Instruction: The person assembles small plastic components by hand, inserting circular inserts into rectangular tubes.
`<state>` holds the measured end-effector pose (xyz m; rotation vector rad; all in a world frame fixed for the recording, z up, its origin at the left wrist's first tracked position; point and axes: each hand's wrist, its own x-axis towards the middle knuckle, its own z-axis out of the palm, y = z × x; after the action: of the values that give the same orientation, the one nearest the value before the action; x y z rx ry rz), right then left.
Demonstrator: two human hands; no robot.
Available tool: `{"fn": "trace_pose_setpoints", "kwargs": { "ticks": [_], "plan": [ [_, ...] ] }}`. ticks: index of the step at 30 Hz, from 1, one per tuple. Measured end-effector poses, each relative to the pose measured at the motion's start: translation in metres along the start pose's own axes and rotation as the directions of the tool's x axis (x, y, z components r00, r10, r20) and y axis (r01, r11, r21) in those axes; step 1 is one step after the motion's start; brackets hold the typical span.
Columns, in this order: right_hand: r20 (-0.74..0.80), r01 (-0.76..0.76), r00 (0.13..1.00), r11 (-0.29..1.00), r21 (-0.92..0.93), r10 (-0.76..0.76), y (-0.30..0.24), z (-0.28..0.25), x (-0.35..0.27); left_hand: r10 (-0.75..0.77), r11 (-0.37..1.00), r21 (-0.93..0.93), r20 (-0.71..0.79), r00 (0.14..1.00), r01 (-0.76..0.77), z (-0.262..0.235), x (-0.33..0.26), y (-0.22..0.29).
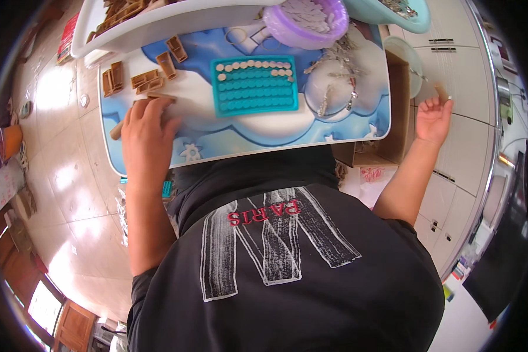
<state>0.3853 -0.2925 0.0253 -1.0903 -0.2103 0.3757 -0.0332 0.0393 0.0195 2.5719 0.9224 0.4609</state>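
Several brown plastic pieces (166,65), narrow and trough-like, lie at the table's left. My left hand (146,126) reaches over more of them, thumb spread from the curved fingers. Its fingertips touch or nearly touch one brown piece, and another end (116,131) sticks out beside the hand. My right hand (433,120) is raised past the table's right edge, fingers curled. A small brown piece (441,90) shows above its fingertips, with a tiny white spot by the thumb. Mid-table sits a teal tray (255,110) of round hollows; small pale discs (251,64) fill its far row and a few more places.
A white bin (176,23) of brown pieces stands at the far left. Behind the tray is a purple bowl (305,42) of pale strips, beside a light teal basin (418,23). Small metallic parts (337,61) lie scattered at right. A cardboard box (398,108) stands against the table's right side.
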Motion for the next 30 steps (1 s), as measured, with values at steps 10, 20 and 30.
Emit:
{"fn": "trace_pose_setpoints", "kwargs": {
  "ticks": [10, 20, 30],
  "plan": [
    [-0.591, -0.225, 0.804, 0.888, -0.401, -0.063, 0.086, -0.074, -0.026, -0.093, 0.993, -0.083, -0.042, 0.995, 0.089, 0.006, 0.003, 0.005],
    [0.612, 0.610, 0.791, 0.068, -0.790, 0.013, 0.076, 0.140, -0.095, -0.332, -0.076, -0.924, 0.378, 0.864, 0.375, 0.009, 0.007, 0.017],
    [0.315, 0.253, 0.945, 0.812, -0.526, -0.090, 0.034, 0.155, -0.062, -0.142, -0.413, -0.736, 0.633, 0.761, 0.536, 0.020, -0.002, 0.028]
  ]
}}
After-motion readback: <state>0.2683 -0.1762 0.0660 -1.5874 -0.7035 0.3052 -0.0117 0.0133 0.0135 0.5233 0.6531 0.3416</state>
